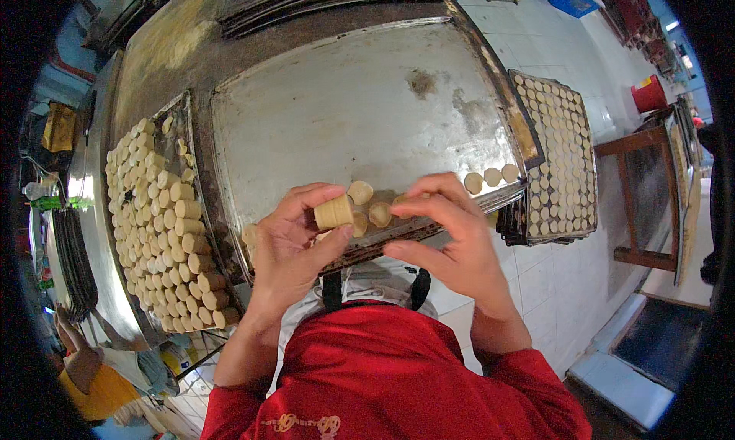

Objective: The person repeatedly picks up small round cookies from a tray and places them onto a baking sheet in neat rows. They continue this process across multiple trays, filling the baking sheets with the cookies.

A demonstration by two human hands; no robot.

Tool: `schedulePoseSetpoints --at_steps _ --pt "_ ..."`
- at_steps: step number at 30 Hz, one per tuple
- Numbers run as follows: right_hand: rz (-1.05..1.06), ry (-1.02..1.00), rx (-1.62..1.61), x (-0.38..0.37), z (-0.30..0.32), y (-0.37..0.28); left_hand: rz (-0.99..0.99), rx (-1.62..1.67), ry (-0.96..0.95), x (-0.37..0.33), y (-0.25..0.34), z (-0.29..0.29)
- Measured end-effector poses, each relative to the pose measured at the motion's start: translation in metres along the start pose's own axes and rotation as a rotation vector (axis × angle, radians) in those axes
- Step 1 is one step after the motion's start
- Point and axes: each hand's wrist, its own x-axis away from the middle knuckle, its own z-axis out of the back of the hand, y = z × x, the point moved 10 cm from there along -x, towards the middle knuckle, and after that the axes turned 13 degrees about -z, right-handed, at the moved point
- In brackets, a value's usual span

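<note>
My left hand [295, 237] grips a short stack of pale round dough discs [334, 212], tilted on its side between thumb and fingers, above the near edge of a metal baking tray [329, 111]. My right hand [452, 237] is beside it with thumb and fingers apart. Its fingertips are at the tray's near edge, by a disc they partly cover. Between the hands, a loose dough disc [379, 214] lies on the tray with a few others. Three more discs, including one dough disc [492, 177], sit in a row at the near right corner.
To the left, a tray holds many stacks of dough discs [164, 233]. At right, a pile of trays is topped by one covered with spaced discs [547, 157]. Dark stacked trays [321, 7] lie at the back. A wooden frame [635, 202] stands far right; another person's arm [80, 363] shows lower left.
</note>
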Motion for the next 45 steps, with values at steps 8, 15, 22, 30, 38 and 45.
schedulePoseSetpoints --at_steps 8,15,22,30,38,45 --pt "-0.105 -0.097 -0.138 -0.029 -0.029 0.014 -0.089 -0.129 -0.018 -0.002 -0.007 0.004" --pt "-0.001 -0.13 -0.105 -0.033 -0.042 0.014 0.076 -0.08 0.004 -0.001 -0.017 0.005" --pt "0.007 -0.154 -0.114 -0.033 -0.041 0.01 0.061 -0.007 0.026 -0.005 -0.02 -0.001" --pt "0.058 0.096 0.25 -0.039 -0.012 0.026 0.176 -0.009 0.028 -0.005 -0.035 0.002" --pt "-0.059 0.117 0.307 -0.041 0.003 0.039 0.125 0.027 0.017 -0.018 -0.031 -0.013" --pt "0.002 0.089 0.251 -0.044 0.014 0.042 0.036 -0.166 -0.119 -0.036 -0.038 -0.04"
